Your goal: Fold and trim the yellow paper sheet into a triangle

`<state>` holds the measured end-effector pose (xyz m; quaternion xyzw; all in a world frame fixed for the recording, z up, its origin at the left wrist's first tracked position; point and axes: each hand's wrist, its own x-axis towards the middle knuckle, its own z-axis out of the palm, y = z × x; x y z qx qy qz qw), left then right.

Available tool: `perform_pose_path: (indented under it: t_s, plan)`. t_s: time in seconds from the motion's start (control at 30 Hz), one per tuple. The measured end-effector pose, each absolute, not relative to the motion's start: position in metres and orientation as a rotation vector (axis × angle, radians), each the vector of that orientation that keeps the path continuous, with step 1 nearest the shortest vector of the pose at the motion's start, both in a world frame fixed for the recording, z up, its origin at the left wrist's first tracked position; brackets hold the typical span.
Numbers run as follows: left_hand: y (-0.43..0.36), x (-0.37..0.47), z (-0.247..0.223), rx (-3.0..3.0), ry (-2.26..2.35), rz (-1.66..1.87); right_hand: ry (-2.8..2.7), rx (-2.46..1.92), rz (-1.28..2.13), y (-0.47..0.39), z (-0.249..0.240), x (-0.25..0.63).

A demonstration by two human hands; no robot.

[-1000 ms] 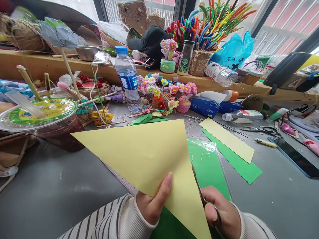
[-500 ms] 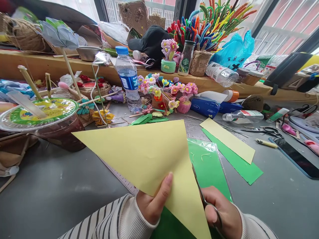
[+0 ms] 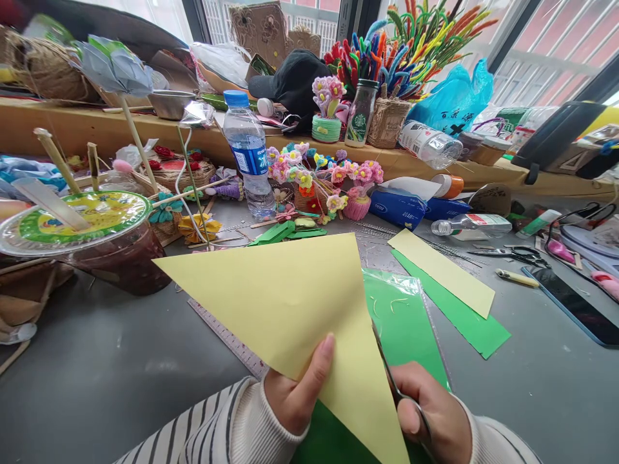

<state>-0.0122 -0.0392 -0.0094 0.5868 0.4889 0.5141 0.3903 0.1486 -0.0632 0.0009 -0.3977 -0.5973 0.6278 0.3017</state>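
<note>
A large sheet of yellow paper is pinched in my left hand, the thumb on top and the fingers hidden beneath. My right hand grips a pair of scissors, whose blades lie along the paper's right edge. Dark green paper shows below the yellow sheet. Behind the scissors lies a clear sleeve with green paper, with thin yellow slivers on it. A ruler is partly hidden under the yellow sheet.
To the right lie a yellow strip, a green strip, black scissors and a phone. A lidded drink cup stands at left, a water bottle behind. Crafts crowd the wooden ledge.
The yellow sheet's left corner has shifted slightly right, showing more of the ruler. Both hands have hardly moved and keep their holds.
</note>
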Motion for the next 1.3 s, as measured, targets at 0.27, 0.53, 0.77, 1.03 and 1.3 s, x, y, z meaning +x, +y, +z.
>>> perform_pose_path:
  t_s: [0.27,0.53,0.77,1.03,1.3]
  plan:
    - [-0.0400,-0.0130,-0.0087,1.537,1.235,1.295,-1.550,-1.056,1.669,-0.0680,-0.0036,0.1482]
    - [-0.0412,-0.0133,-0.0082,1.582,1.272,1.291,-1.554,-1.095,1.614,-0.0651,0.0003,0.1426]
    - [-0.0415,-0.0135,-0.0096,1.594,1.271,1.278,-1.566,-1.086,1.656,-0.0652,-0.0034,0.1447]
    - [-0.0405,-0.0133,-0.0088,1.604,1.229,1.288,-1.517,-1.063,1.669,-0.0658,-0.0037,0.1435]
    - [-0.0417,-0.0136,-0.0066,1.585,1.234,1.255,-1.509,-1.041,1.672,-0.0674,-0.0023,0.1438]
